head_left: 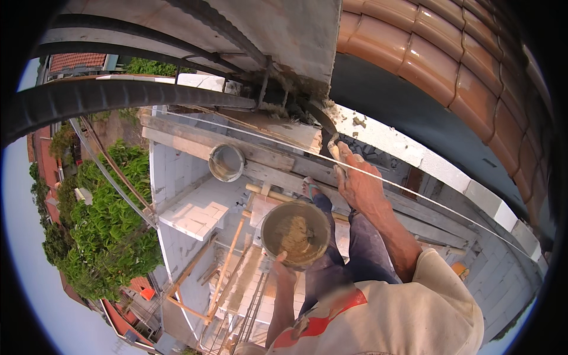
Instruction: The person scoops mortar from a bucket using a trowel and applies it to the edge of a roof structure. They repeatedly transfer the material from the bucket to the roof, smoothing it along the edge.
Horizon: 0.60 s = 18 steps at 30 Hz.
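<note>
My left hand [283, 269] is closed on the near rim of a round bucket [324, 220], held in front of my legs. Grey-brown wet mortar [297, 235] lies heaped inside it. Farther up, my right hand [362, 180] grips the handle of a trowel [325, 122]. Its dark blade points away from me, at the base of a concrete column [296, 35], where steel bars and rough mortar meet the white block wall top [387, 137]. The blade's tip is hard to make out there. Mortar crumbs [358, 121] sit on the wall top beside it.
Ribbed steel bars [127, 96] jut out leftward from the column. A taut white string [408, 188] crosses above the planks. Another bucket [226, 163] stands on the wooden planks [201, 142]. Glazed roof tiles [438, 50] overhang at upper right. Below lie scaffold poles [228, 266] and a drop.
</note>
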Motion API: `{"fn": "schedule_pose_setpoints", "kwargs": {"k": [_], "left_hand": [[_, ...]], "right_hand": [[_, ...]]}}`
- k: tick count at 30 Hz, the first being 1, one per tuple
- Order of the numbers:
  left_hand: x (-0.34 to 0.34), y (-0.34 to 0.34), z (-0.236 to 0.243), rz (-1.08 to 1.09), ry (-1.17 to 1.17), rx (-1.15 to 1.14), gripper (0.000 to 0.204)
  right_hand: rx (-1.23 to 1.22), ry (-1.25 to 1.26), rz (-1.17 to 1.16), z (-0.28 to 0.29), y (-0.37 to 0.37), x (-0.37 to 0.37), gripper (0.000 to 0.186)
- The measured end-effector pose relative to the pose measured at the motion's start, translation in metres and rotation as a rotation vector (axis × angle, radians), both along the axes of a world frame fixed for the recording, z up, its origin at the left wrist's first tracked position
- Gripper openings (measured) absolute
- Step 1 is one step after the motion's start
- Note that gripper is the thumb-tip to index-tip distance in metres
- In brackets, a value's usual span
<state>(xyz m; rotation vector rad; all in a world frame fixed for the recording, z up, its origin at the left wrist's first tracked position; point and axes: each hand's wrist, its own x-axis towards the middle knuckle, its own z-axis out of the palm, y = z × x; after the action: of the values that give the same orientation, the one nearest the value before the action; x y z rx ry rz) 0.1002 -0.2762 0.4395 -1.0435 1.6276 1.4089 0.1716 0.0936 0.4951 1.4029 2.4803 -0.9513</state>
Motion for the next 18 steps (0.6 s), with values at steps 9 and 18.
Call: {"fn": "schedule_pose_setpoints", "kwargs": {"k": [9, 18], "left_hand": [[-0.006, 0.008, 0.006, -0.067, 0.021, 0.034, 0.048], [-0.019, 0.022, -0.007, -0.197, 0.278, -0.085, 0.049]], "right_hand": [[-0.055, -0.066, 0.075, 0.018, 0.019, 0.026, 0.058], [-0.323, 0.135, -0.038, 0.003, -0.07, 0.12, 0.042]]}}
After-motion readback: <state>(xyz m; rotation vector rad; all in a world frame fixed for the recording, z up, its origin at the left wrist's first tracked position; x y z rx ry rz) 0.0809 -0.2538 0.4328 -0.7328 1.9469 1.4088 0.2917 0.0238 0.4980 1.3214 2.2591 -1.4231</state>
